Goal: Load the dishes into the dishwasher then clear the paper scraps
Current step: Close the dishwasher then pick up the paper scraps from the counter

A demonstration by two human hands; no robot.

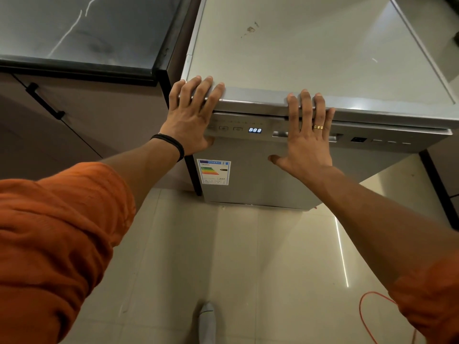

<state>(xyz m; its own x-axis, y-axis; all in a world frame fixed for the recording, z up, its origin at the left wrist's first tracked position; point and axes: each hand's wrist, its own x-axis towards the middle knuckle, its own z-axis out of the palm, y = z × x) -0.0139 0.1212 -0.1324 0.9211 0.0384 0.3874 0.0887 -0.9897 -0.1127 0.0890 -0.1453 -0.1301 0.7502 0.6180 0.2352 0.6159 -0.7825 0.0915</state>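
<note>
**Figure: seating the dishwasher door.** The dishwasher [298, 58] is standing at centre, just right of the dark countertop [82, 33]. Its door [250, 180] is lying upright against the body, closed or very nearly so. No dishes or paper scraps are showing in view, so whether the racks are loaded cannot be told.

The left hand [192, 115] is pressing on the door's upper left corner. Its fingers are straight and slightly spread, with the tips lapping onto the top edge. The right hand [308, 140] is pressing further right, partly covering the handle recess [279, 134]. Its fingers are straight and close together, the tips are on the top edge, and the thumb is splayed left on the door face. Neither hand is gripping anything.

The step is judged to be pushing the door home.

- **Where to push:** evenly through both palms, high on the door where the latch probably sits, so that it is closing square rather than twisting.
- **Pinch risk:** the fingertips are bridging the seam between the door and the top lip, so drawing them back onto the door face looks safer.
- **Control strip:** the left palm is resting beside the buttons and the lit display [255, 130]. Keeping pressure off that strip should avoid a stray command.
- **Footing:** a red cable [367, 316] is trailing on the near floor at right and could catch a foot.
</note>
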